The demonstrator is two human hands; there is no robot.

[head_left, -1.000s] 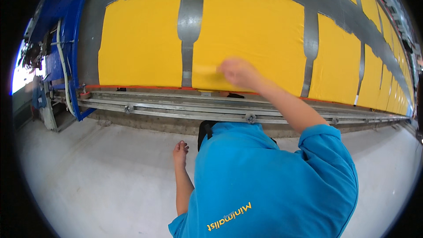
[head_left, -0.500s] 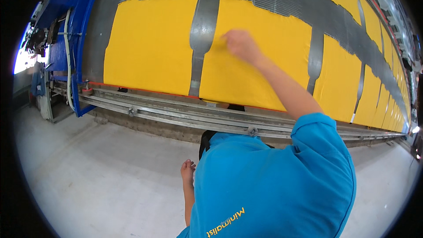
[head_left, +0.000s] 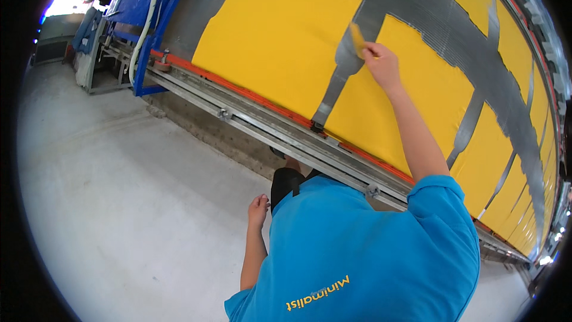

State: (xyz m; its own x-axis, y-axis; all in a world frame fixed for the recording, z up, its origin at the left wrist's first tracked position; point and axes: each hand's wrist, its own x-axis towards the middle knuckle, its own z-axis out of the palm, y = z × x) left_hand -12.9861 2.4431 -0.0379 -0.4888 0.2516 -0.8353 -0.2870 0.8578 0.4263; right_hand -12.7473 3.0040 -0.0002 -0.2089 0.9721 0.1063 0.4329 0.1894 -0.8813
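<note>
My right hand (head_left: 382, 65) is closed in a pinch on a small, flat yellow strip (head_left: 357, 40), whose material I cannot make out. The strip is raised over the dark gap between two yellow fabric panels. One fabric panel (head_left: 280, 42) lies flat to the left of the hand. The other fabric panel (head_left: 411, 86) is beneath my right hand and forearm. Both rest on a long grey table surface (head_left: 345, 62). Low beside my body hangs my left hand (head_left: 258, 210), its fingers loosely bent and apart, with nothing seen in them.
A metal rail (head_left: 286, 143) with an orange edge strip (head_left: 250, 96) runs along the table's near side. Blue machine framing (head_left: 158, 36) with a pale hose (head_left: 143, 33) stands at the left end. More yellow panels (head_left: 482, 149) continue to the right. Pale floor (head_left: 149, 214) lies at left.
The view has turned leftward, so the table now slants across it. My right hand has moved near the gap between panels, and the yellow strip in it shows clearly. My left hand still hangs.
</note>
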